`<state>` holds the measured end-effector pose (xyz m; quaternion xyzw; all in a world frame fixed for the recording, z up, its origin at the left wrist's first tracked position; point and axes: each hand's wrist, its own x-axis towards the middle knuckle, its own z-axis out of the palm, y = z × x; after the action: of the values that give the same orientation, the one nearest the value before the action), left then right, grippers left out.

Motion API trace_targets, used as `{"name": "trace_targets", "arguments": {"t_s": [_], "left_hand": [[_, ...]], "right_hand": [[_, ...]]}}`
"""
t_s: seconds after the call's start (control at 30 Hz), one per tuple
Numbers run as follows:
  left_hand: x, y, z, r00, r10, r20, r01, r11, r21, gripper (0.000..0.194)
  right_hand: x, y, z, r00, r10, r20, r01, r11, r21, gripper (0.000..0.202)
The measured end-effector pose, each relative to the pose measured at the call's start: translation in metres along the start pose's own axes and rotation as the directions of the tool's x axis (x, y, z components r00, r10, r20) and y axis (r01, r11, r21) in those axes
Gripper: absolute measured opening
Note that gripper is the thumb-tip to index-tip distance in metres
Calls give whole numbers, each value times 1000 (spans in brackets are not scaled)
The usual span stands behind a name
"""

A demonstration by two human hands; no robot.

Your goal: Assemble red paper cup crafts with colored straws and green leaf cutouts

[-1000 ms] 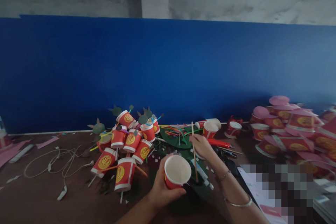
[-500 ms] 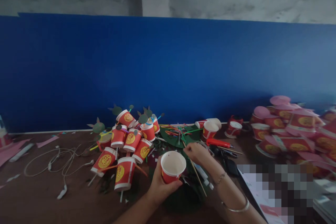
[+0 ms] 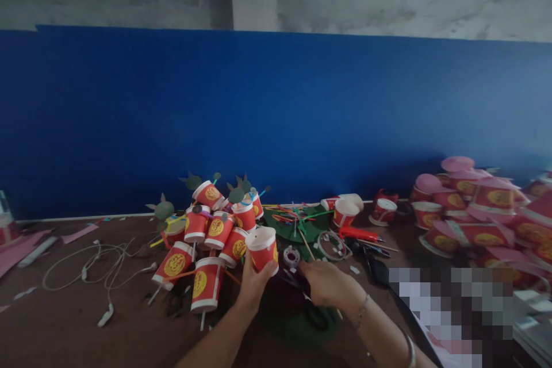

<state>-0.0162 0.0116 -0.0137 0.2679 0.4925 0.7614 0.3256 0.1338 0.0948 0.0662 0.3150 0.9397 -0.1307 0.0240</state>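
Note:
My left hand (image 3: 254,283) is wrapped round a red and white paper cup (image 3: 262,250) with a yellow emblem. The cup's white end faces up and has a small dark spot on it. Just right of it, my right hand (image 3: 330,284) is closed round black-handled scissors (image 3: 317,315). Their blades point left toward the cup, apart from it, and are partly blurred. A small roll of tape (image 3: 292,257) lies behind the blades. Past my right hand's fingers lies a thin wooden stick (image 3: 307,243), partly hidden.
Decorated paper cups (image 3: 206,283) with straws are piled on the left, near white earphones (image 3: 106,315). Green card (image 3: 280,232) holds colourful strips. A red tool (image 3: 360,234) lies behind right. Cups with pink paper (image 3: 483,233) are heaped far right, before a blue partition (image 3: 276,115).
My left hand has moved the cup slightly left and up and tilted it. My right hand has come down nearer to me, and scissors now show in it.

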Motion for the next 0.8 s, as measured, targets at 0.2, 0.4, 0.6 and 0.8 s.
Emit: {"name": "trace_targets", "arguments": {"t_s": [0.2, 0.4, 0.6, 0.8], "left_hand": [[3, -1, 1, 997, -61, 41, 65, 993, -97, 49], [3, 3, 0, 994, -69, 89, 76, 993, -85, 53], [-3, 10, 9, 978, -202, 47, 208, 957, -204, 54], [-7, 19, 17, 945, -292, 146, 325, 884, -335, 54]], "right_hand": [[-5, -6, 13, 999, -33, 0, 33, 998, -62, 48], [4, 29, 26, 998, -20, 57, -3, 929, 371, 51], [15, 39, 34, 993, -112, -18, 41, 207, 977, 92], [14, 23, 57, 995, -6, -98, 99, 112, 989, 93]]}}
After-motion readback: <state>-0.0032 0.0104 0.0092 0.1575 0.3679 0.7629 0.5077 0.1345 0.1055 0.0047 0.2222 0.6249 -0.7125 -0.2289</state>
